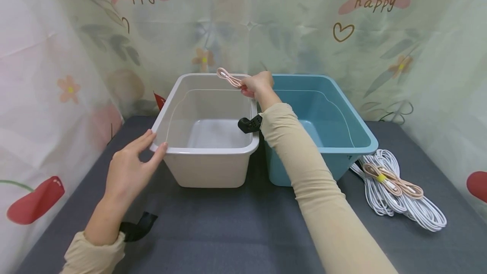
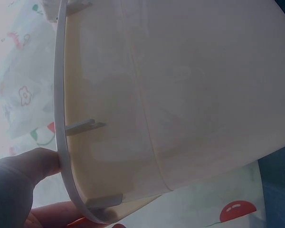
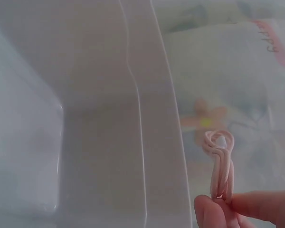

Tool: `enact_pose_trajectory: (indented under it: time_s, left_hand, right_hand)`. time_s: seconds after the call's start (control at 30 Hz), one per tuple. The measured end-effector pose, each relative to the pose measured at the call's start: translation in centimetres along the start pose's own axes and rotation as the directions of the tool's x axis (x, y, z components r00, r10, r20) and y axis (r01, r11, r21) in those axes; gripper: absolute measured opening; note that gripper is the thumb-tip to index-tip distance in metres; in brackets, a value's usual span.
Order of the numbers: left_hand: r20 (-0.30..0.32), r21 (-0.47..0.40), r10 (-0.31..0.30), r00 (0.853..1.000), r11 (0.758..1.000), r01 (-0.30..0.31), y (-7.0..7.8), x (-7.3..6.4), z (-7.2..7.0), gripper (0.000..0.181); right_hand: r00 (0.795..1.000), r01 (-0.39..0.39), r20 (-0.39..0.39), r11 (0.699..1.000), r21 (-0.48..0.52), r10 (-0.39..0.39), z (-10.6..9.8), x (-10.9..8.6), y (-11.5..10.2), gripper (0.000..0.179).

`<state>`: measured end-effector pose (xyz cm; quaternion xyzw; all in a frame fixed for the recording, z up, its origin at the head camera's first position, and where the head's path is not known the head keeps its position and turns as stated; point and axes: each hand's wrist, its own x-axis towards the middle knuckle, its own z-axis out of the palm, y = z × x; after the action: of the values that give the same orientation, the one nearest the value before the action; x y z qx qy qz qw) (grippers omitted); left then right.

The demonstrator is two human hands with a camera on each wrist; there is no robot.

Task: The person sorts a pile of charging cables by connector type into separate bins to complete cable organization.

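Note:
My right hand [image 1: 258, 84] pinches a coiled pink cable [image 1: 228, 78] over the far right rim of a white plastic bin [image 1: 211, 150]. Its looped end sticks out to the left; in the right wrist view the coil [image 3: 222, 168] stands up from between thumb and fingertips. My left hand [image 1: 131, 168] holds the near left corner of the white bin, thumb at the front rim and fingers along the left side. The left wrist view shows that corner's rim [image 2: 61, 123] between thumb and fingers.
A blue plastic bin [image 1: 351, 109] stands right beside the white one, partly hidden by my right forearm. Bundled white cables [image 1: 422, 212] lie on the dark tabletop [image 1: 213, 227] at the right, with a beige cable bundle [image 1: 405, 187] on top. A patterned curtain [image 1: 243, 20] hangs behind.

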<state>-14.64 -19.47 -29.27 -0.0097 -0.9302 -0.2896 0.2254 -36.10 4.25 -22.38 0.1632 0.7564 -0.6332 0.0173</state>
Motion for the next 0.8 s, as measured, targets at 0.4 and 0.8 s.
enact_pose_trajectory:
  time_s: [0.4,0.8]
  left_hand:
    - [-0.001,0.003,-0.001,1.000,1.000,0.001,0.1,0.1,0.0,0.051]
    - [-0.023,0.000,0.019,1.000,1.000,-0.019,0.0,0.0,0.0,0.049]
  right_hand:
    - [0.994,0.024,0.108,0.991,-0.132,-0.009,-0.1,0.0,0.4,0.050]
    - [0.970,0.066,0.241,0.993,-0.096,-0.041,-1.5,0.4,-0.3,0.041]
